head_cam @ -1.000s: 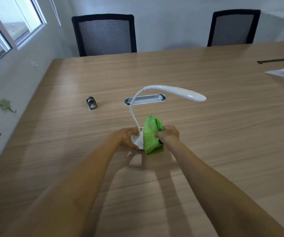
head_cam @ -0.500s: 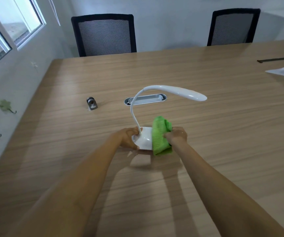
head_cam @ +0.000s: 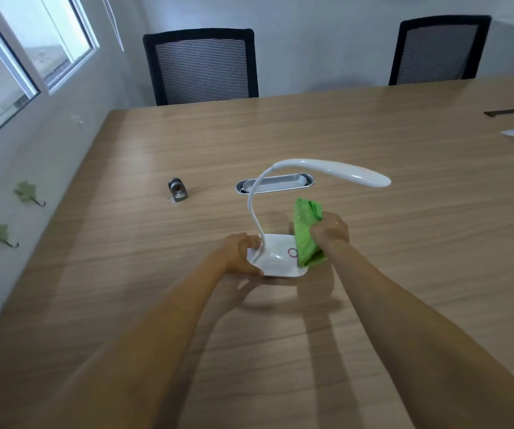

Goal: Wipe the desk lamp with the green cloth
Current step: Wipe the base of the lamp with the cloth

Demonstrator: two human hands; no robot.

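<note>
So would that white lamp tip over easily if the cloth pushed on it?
Probably, if unheld: the desk lamp has a thin curved neck carrying its head out past the small base. It looks light. The left hand steadies the base while the right hand presses the green cloth.

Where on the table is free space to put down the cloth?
Bare wood lies right of the right hand and green cloth, and between lamp base and the near edge. Behind the lamp, the cable slot and small metal object crowd it.
</note>
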